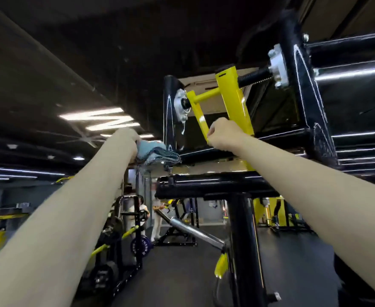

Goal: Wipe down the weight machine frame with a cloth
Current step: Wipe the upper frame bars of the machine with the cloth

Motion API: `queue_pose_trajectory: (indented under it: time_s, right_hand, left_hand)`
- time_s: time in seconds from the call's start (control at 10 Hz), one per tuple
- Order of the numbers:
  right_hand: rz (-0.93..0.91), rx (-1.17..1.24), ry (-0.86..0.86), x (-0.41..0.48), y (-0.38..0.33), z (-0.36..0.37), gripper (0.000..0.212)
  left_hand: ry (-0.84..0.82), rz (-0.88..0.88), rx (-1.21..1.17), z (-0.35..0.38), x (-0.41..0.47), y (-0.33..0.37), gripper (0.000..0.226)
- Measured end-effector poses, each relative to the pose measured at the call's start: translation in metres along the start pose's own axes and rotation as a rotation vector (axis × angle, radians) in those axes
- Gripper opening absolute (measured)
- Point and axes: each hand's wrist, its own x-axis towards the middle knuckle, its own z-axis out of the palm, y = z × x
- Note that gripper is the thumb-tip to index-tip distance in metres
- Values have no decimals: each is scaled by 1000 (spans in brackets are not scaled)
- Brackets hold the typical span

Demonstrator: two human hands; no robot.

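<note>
Cloth (157, 152), blue-grey and bunched, is sitting high up at the front left corner of the weight machine frame (304, 91). It is touching the spot where the black upright (169, 111) is meeting the black crossbar (204, 154).

We are grasping it in our left hand (130, 135), arm reaching right up. Fingers are mostly hiding behind wrist and fabric, and the view is blurring there, but the bundle is hanging from that hand alone. Our right hand (220, 135) is clenching round the thinner leg of the yellow lever arm (234, 96), near the cloth. We are reading that as bracing, or holding the arm aside.

Step, as we are judging it: wiping the top section, at the corner below the silver bearing plate (180, 106). Progress we are not calling; the paint is showing glare, not dirt.

Next move is probably calling for dragging the cloth along the crossbar or up the upright, pressing it flatter, and steering round the bearing bolts. The right hand is likely needing to come off the yellow arm before that part gets wiped.

Further out, two people (157, 216) are standing by a rack, with a dark weight plate (140, 244) below them and zigzag ceiling lights (102, 119) glowing on the left.
</note>
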Motion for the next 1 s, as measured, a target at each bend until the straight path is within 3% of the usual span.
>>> queue_pose_trajectory:
  time_s: [0.1, 0.2, 0.3, 0.4, 0.5, 0.6, 0.7, 0.8, 0.9, 1.0]
  right_hand:
    - [-29, 21, 14, 22, -15, 30, 26]
    - [-41, -24, -11, 50, -30, 55, 31]
    - [-12, -95, -14, 77, -36, 74, 32]
    - [25, -175, -3, 91, -33, 90, 31]
    - [73, -261, -85, 95, -24, 102, 35]
    - [114, -259, -172, 98, -21, 103, 48]
    - [128, -332, -248, 99, -32, 94, 67]
    - [114, -447, -188, 103, -41, 95, 74]
    - [77, -515, -105, 98, -43, 105, 71]
    - [51, -551, -82, 92, -40, 110, 67]
  left_hand:
    - [113, -34, -324, -12, -6, -19, 38]
    - [194, 125, -511, 3, 23, -14, 41]
    - [332, 477, -402, 45, 45, -3, 44]
    - [156, 957, -66, 82, 57, -6, 46]
    - [127, 1130, 291, 91, 67, -21, 46]
    - [159, 1169, 345, 85, 78, -38, 57]
    - [136, 1201, 208, 88, 82, -55, 57]
    - [59, 1234, 79, 97, 90, -36, 51]
    - [56, 1240, 203, 106, 91, -47, 43]
    - [28, 1223, 152, 113, 84, -80, 55]
